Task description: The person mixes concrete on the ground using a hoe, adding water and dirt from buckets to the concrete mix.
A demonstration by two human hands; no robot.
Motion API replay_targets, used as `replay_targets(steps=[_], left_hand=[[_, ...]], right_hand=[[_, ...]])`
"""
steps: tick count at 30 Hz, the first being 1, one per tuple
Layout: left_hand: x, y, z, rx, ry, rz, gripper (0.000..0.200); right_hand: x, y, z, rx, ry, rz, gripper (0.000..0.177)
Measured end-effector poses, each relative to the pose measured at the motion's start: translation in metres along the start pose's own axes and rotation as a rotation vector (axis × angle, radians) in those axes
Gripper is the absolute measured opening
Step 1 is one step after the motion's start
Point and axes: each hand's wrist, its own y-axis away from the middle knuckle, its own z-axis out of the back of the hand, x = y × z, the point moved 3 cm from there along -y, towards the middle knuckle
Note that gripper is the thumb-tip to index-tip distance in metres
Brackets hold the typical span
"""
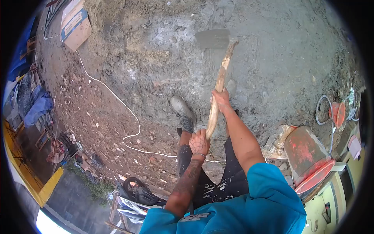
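Both of my hands are wrapped around the wooden handle of a hoe (219,80). My left hand (199,142) grips the butt end close to my body, and my right hand (221,99) holds it farther up, near the middle. The hoe's wide flat blade (212,38) lies at the far end against wet grey cement mix (269,50) spread on the ground. Some of the blade's lower edge looks sunk in or smeared with the mix. A mud-coated boot (180,106) stands left of the handle; the other boot is mostly hidden behind my right arm.
A white cable (130,111) winds across the rubbly soil at left. Beyond it lies a cardboard box (76,29). At right are a large red-rimmed bucket (307,156), a smaller orange bucket (337,114) and a hose (318,109). A parked motorbike (136,191) stands behind at lower left.
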Motion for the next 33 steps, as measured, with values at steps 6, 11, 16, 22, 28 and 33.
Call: replay_targets(steps=[6, 11, 16, 22, 28, 33], left_hand=[[0.018, 0.001, -0.004, 0.163, 0.068, -0.021, 0.025], [0.075, 0.102, -0.035, 0.404, -0.209, 0.025, 0.019], [0.092, 0.163, -0.029, 0.408, -0.219, -0.05, 0.022], [0.059, 0.094, -0.034, 0.267, -0.247, -0.256, 0.021], [-0.02, 0.058, -0.021, 0.483, -0.305, -0.198, 0.035], [-0.041, 0.086, 0.013, 0.536, -0.401, -0.207, 0.039]], right_hand=[[-0.028, -0.01, -0.004, -0.162, 0.24, 0.001, 0.027], [-0.146, 0.08, 0.012, -0.286, 0.198, -0.126, 0.03], [-0.229, 0.121, 0.039, -0.342, 0.024, -0.138, 0.027], [-0.167, 0.079, 0.052, -0.375, -0.069, -0.012, 0.033], [-0.139, 0.034, 0.089, -0.224, 0.12, -0.186, 0.053], [-0.156, 0.104, 0.118, -0.001, 0.438, -0.021, 0.038]])
